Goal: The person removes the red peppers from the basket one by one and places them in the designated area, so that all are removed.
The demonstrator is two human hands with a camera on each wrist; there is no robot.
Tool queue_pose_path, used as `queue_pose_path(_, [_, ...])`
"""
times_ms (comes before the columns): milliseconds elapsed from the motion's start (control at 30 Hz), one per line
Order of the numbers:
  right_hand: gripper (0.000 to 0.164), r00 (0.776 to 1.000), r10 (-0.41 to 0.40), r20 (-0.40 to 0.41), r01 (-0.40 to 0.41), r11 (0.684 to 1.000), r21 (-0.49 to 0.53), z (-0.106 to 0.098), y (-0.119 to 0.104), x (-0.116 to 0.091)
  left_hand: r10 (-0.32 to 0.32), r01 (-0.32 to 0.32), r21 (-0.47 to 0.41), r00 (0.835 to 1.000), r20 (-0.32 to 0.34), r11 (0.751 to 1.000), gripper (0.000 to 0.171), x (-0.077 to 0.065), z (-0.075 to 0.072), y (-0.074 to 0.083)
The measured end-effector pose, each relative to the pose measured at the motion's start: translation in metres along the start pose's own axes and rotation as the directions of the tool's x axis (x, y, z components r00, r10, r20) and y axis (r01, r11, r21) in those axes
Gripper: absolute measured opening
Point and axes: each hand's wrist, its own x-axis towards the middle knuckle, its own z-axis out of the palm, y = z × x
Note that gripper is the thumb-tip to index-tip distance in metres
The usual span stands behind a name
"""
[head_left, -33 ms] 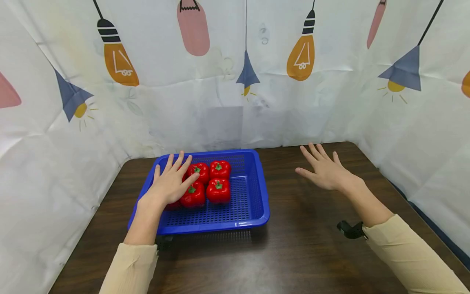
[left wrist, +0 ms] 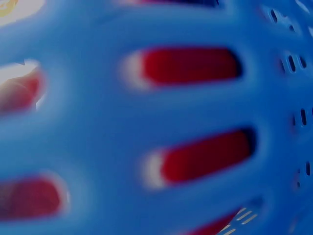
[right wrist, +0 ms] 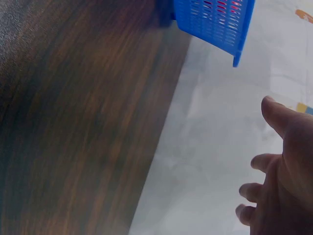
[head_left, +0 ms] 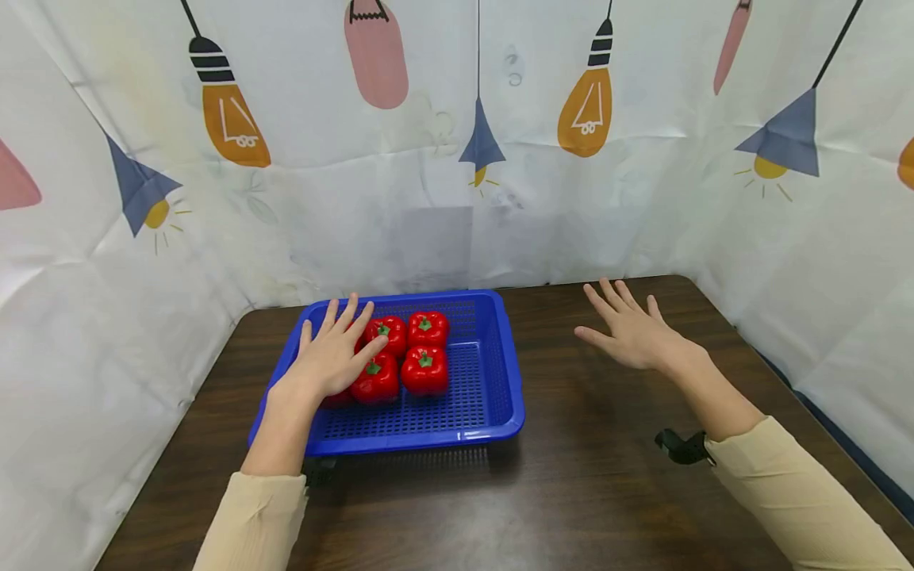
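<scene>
I can see the blue plastic basket (head_left: 428, 441) sitting on the dark wood-grain worktop (head_left: 571, 492), with red bell peppers (head_left: 426, 379) gathered inside it, towards its left and middle, their green stems (head_left: 424, 360) facing up. The basket's right part shows bare slotted floor. The person's left hand (head_left: 327, 361) is over the basket's left side, its grip spread wide, fingers straight and apart, with hold of nothing. It covers some of the peppers, so I can't tell whether it touches the ones beneath. To the right of the basket and well apart from it, the right hand (head_left: 638, 333) is held out above the worktop; its grip is just as widely splayed, and likewise has hold of nothing. A black strap (head_left: 681, 446) shows by that arm's beige sleeve (head_left: 793, 492). Behind the basket hangs a white cloth (head_left: 443, 246) printed with lamps and bulbs.
</scene>
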Motion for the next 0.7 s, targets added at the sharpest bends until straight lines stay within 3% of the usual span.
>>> queue_pose_path(400, [0.087, 0.999, -0.038, -0.018, 0.037, 0.999, -0.011, -0.003, -0.006, 0.005, 0.005, -0.005, 0.01, 1.0, -0.013, 1.0, 0.081, -0.004, -0.001, -0.004])
queue_pose_path(700, [0.085, 0.978, -0.188, -0.092, 0.187, 0.982, -0.021, -0.01, -0.02, 0.013, 0.06, -0.058, 0.026, 0.996, -0.065, 0.998, 0.079, -0.013, -0.01, 0.002])
